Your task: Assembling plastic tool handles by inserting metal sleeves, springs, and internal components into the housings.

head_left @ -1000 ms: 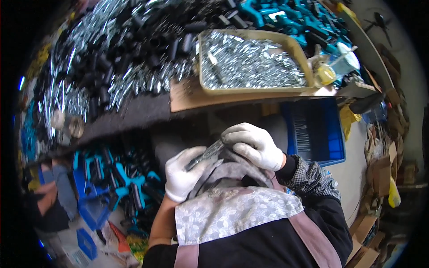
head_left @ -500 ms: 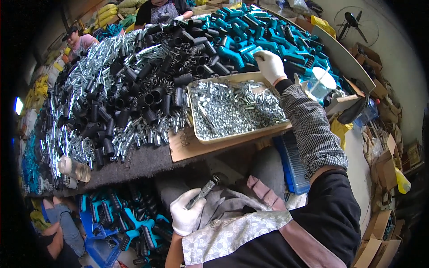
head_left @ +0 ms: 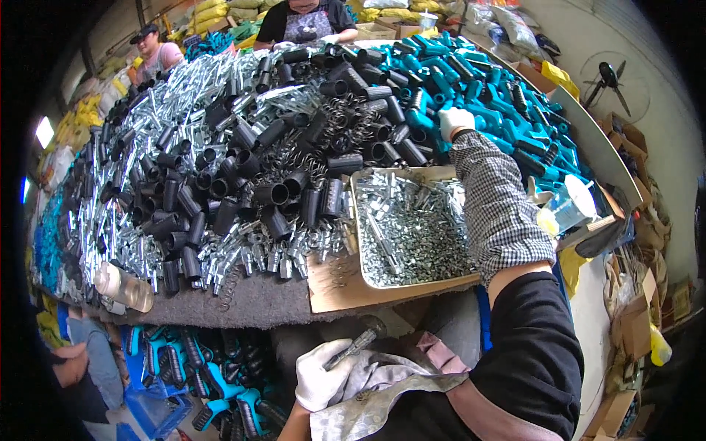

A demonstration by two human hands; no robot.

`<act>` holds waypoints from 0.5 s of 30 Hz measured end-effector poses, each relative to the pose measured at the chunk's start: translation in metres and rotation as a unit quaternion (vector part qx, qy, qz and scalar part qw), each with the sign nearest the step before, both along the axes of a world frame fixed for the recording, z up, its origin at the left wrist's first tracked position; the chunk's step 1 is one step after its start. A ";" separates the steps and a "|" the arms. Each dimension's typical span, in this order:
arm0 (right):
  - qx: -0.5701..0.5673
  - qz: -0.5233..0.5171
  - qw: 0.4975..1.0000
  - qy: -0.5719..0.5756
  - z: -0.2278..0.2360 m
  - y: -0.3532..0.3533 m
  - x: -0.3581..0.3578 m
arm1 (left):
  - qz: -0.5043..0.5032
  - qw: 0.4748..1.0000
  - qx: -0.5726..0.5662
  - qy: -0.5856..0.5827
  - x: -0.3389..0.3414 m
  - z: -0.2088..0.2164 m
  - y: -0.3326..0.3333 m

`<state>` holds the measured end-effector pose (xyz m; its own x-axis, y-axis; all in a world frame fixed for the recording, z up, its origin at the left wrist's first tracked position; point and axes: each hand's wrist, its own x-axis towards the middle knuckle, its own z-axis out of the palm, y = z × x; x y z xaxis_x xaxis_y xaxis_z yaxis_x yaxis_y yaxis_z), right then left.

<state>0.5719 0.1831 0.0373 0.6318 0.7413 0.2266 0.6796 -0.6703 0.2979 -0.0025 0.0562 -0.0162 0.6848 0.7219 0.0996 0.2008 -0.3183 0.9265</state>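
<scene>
In a white glove, my left hand (head_left: 318, 380) is closed around a metal shaft (head_left: 351, 348) with a wider, darker end, held slanting above my lap. A grey patterned cloth (head_left: 397, 400) lies beside and under that hand. My right hand (head_left: 456, 121), also gloved, reaches far out to the edge of the heap of teal plastic handles (head_left: 489, 116). It touches the handles there, but its fingertips are hidden among them. Below my right forearm sits a shallow tray (head_left: 358, 242) full of small silvery metal parts.
Black tubes (head_left: 272, 195), dark coil springs (head_left: 294, 158) and silvery rods (head_left: 184, 95) are heaped left of the tray. A clear bottle (head_left: 123, 287) lies at the table's front edge. A white cup (head_left: 573, 206) stands right. Teal-and-black handles (head_left: 220, 378) fill blue bins below. Two people sit opposite.
My right hand has gone from above the tray's far edge down onto the teal handles. The view has shifted; my left hand still holds the shaft.
</scene>
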 end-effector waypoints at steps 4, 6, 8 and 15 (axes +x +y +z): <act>0.027 0.119 0.991 -0.060 0.011 -0.022 0.000 | -0.019 0.999 0.035 0.002 0.003 0.006 0.003; 0.120 0.200 0.966 -0.114 0.029 -0.037 -0.012 | -0.013 1.000 0.017 0.002 0.002 0.005 0.000; 0.111 0.225 0.961 -0.118 0.041 -0.055 -0.015 | -0.014 0.999 -0.040 0.004 0.000 0.000 -0.004; 0.112 0.147 0.982 -0.051 0.029 -0.073 -0.007 | -0.030 0.999 -0.028 -0.010 0.000 0.011 -0.026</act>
